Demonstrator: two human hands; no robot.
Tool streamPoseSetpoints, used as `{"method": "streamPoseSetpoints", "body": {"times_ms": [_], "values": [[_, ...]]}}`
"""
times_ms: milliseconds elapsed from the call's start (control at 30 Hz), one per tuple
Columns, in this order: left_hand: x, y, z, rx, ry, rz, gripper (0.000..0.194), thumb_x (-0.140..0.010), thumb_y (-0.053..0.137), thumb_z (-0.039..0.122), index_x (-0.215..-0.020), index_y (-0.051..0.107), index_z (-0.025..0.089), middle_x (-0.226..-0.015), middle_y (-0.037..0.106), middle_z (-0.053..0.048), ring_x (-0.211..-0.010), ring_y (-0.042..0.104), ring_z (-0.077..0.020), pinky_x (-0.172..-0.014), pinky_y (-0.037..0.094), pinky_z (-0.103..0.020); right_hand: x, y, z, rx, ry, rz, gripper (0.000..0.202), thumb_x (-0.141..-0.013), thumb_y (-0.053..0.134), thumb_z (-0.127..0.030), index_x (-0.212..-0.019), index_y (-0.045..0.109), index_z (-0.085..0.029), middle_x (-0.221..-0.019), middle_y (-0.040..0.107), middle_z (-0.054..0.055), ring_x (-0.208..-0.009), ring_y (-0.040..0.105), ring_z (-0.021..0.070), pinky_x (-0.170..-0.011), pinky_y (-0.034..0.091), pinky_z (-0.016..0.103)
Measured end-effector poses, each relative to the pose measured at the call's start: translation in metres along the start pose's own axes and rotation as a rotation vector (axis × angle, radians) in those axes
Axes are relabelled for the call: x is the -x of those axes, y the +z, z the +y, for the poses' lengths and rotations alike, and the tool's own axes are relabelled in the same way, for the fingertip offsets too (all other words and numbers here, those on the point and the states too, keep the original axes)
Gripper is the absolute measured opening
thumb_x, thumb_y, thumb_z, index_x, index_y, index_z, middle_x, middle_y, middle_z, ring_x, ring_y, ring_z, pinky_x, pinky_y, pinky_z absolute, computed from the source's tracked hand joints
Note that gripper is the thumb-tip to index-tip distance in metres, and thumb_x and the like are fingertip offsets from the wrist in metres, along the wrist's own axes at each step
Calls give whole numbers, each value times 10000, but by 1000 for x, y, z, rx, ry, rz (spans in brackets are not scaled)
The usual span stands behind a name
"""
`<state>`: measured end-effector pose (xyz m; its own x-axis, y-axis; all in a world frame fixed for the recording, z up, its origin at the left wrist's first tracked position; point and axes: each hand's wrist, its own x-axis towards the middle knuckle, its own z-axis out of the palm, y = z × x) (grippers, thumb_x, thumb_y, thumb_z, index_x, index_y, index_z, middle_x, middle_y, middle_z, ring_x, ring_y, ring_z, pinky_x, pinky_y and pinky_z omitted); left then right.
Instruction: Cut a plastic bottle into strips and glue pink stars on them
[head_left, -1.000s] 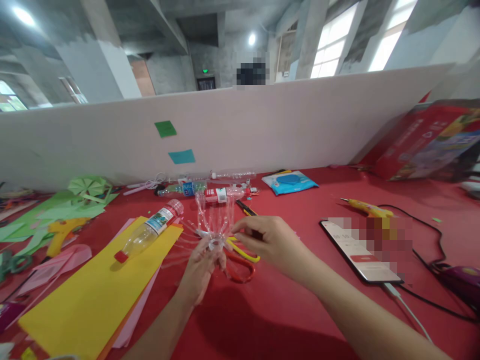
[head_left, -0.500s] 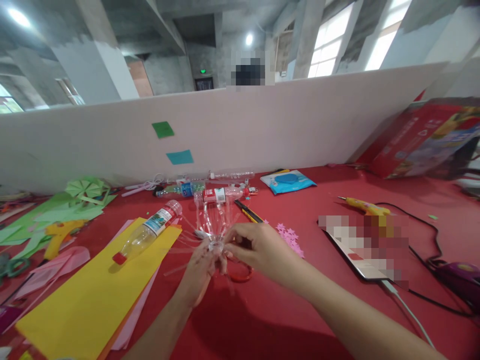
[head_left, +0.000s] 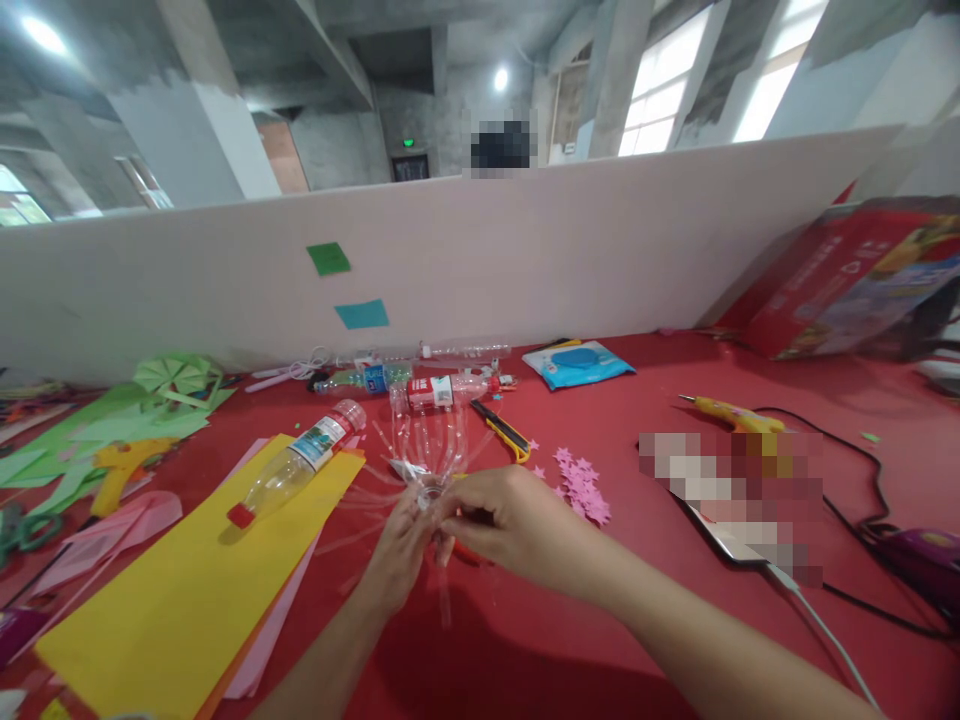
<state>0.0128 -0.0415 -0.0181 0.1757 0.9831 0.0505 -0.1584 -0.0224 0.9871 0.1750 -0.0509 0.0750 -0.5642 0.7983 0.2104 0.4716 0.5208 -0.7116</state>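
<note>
Head view is showing a cut plastic bottle [head_left: 430,493] between the two bare hands, a little above the red worktop [head_left: 652,395]; for all directions I am taking its neck as the clock's centre. Left hand [head_left: 397,545] is gripping the neck. Right hand [head_left: 501,508] is resting close against it with bent fingers; whether they are pinching a strip, I cannot tell.

As far as I can judge, the slitting is already done: the wall is standing as many narrow strips. Some of them are fanning outward toward 8 and 9 o'clock, and one is hanging nearly to 6 o'clock. Others are rising toward 12 o'clock and are not yet spread, so the fan is looking only partly formed.

The long axis is running roughly along the 12–6 line, with the neck at the near end and the standing strips pointing to 12. How much it is tilting toward the camera is not clear.

Scissors [head_left: 469,555] are lying at 5 o'clock, partly under the right hand. A utility knife [head_left: 510,440] is lying between 1 and 2, and a pile of pink paper stars [head_left: 581,485] at 3. Between 9 and 10, a red-capped whole bottle [head_left: 319,443] is lying across the yellow paper sheet [head_left: 150,600].
</note>
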Motion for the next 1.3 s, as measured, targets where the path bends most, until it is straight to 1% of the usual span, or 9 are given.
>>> {"method": "streamPoseSetpoints", "body": {"times_ms": [100, 200, 267, 333, 467, 700, 833, 933, 1300], "values": [[1, -6, 0, -52, 34, 59, 254, -652, 704, 379, -846, 642, 227, -907, 651, -54, -995, 563, -212, -837, 453, -294, -2, 5, 2, 20, 15, -39, 177, -756, 553, -51, -746, 698, -152, -710, 684, 13, -611, 566, 97, -549, 349, 189], [0, -9, 0, -92, 35, 40, 204, -640, 703, 384, -769, 657, 233, -958, 661, -65, -1069, 531, -235, -916, 425, -321, -2, 8, 3, 35, 34, -67, 173, -752, 565, -52, -720, 700, -155, -704, 687, 13, -617, 571, 100, -552, 349, 187], [-1, -7, 0, -69, 23, 33, 232, -669, 676, 415, -806, 651, 229, -932, 662, -65, -1012, 558, -227, -857, 455, -320, -2, 7, 2, 23, 33, -52, 165, -760, 564, -65, -712, 692, -157, -689, 679, 6, -593, 557, 93, -535, 336, 185], [-2, -2, 1, 3, 10, 28, 296, -681, 666, 447, -858, 627, 213, -856, 655, -56, -848, 599, -201, -705, 486, -294, -1, 6, 1, 5, 33, -7, 153, -775, 563, -89, -709, 682, -158, -643, 656, -5, -542, 524, 81, -508, 317, 184], [-4, 7, 7, 170, -6, -11, 369, -637, 713, 458, -867, 586, 198, -697, 596, 3, -528, 505, -107, -471, 396, -228, 1, 3, -2, 9, 25, 88, 138, -790, 561, -115, -737, 678, -166, -555, 584, -32, -472, 451, 66, -483, 302, 183], [-4, 5, 5, 218, -1, -3, 330, -701, 687, 380, -950, 572, 197, -629, 561, 27, -527, 487, -101, -536, 394, -236, 3, -8, -5, -10, -13, 107, 100, -792, 574, -136, -790, 664, -179, -599, 579, -39, -506, 455, 65, -504, 319, 175], [-4, 5, 5, 173, 23, -29, 186, -744, 648, 334, -786, 587, 163, -655, 568, 3, -504, 460, -85, -516, 367, -232, 5, -20, -1, 8, 21, 172, 98, -816, 565, -192, -794, 660, -180, -577, 538, -42, -504, 419, 67, -485, 297, 178], [-4, 6, 7, 199, 5, -19, 172, -764, 626, 316, -802, 584, 154, -703, 574, -4, -521, 459, -76, -498, 355, -217, 5, -25, 3, 10, 80, 212, 93, -806, 562, -195, -798, 654, -181, -565, 515, -43, -499, 405, 72, -461, 273, 182], [-1, 10, 12, 243, -43, -79, 246, -754, 638, 375, -707, 540, 155, -614, 513, 25, -506, 443, -65, -485, 333, -208, -1, -10, 4, 17, 83, 242, 121, -807, 570, -205, -878, 664, -180, -534, 512, -54, -459, 396, 64, -462, 298, 174]]}}
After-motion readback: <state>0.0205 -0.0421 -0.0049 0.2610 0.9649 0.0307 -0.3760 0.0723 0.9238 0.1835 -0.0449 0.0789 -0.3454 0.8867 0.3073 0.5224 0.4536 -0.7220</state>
